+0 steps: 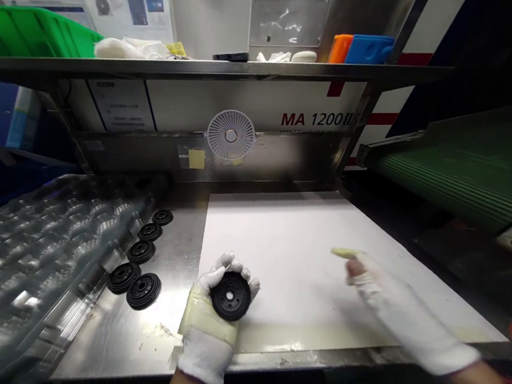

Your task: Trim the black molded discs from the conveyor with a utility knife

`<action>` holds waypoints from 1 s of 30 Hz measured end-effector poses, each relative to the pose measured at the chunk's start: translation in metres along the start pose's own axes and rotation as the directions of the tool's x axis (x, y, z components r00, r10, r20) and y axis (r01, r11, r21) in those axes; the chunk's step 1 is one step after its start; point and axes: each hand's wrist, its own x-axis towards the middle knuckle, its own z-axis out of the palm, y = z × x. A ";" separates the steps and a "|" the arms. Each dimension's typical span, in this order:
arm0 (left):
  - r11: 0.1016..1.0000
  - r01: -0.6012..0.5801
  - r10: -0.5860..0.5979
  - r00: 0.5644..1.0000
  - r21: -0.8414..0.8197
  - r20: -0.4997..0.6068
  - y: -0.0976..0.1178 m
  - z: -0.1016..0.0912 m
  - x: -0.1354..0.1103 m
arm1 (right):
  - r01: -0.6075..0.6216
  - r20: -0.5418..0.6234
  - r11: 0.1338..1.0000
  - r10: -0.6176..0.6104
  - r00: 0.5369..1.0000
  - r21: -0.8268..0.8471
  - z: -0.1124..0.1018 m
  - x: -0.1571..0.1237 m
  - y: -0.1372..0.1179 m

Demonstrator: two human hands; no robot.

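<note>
Gripping a black wheel (231, 296) in the taped, gloved left hand (207, 316), the person holds it over the edge of a white sheet (303, 265). Five more wheels (140, 251) lie on the steel counter (128, 338) beside a clear blister tray (21, 264); a slip from the smooth tape could send the wheel rolling among them. The gloved right hand (382, 299) is blurred, so whether it pinches the pale strip (346, 252) stays unclear. The wheel's underside is hidden.

White gloves (204, 356), apparently cotton, yellowish tape (205, 314)
</note>
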 end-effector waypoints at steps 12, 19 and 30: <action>0.984 -0.125 0.114 0.990 0.129 0.089 -0.010 -0.005 0.011 | 0.192 0.293 0.976 -0.154 0.944 -0.105 0.096 -0.030 -0.040; 0.964 -0.198 0.170 0.972 0.178 0.163 -0.023 -0.010 0.013 | 0.260 0.250 0.936 -0.200 0.947 -0.236 0.099 -0.036 -0.037; 0.981 -0.139 0.116 0.979 0.138 0.165 -0.024 -0.011 0.014 | 0.264 0.268 0.912 -0.181 0.946 -0.315 0.099 -0.038 -0.037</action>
